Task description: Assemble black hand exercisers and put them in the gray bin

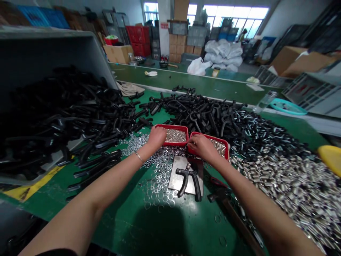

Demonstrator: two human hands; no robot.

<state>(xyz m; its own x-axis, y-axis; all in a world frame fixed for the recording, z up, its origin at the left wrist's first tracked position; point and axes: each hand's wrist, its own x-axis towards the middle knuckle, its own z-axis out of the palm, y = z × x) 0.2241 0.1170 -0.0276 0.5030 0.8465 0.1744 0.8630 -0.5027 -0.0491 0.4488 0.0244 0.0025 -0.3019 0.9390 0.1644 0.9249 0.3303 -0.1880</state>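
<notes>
My left hand reaches into the left end of a red tray of tiny metal parts; its fingers are curled and their tips hidden. Over the left end of a second red tray, which holds small silvery pins, my right hand is closed with bent fingers. What either hand pinches, if anything, cannot be made out. Below the trays, a black two-handled hand gripper lies on a metal plate. Loose metal rings and nuts spread to the left of the plate.
A grey bin of black handles stands at left. More black handles are heaped behind the trays. Dark-headed bolts and silvery cylinders pile up at right. A hammer lies near my right forearm, with a yellow dish farther right.
</notes>
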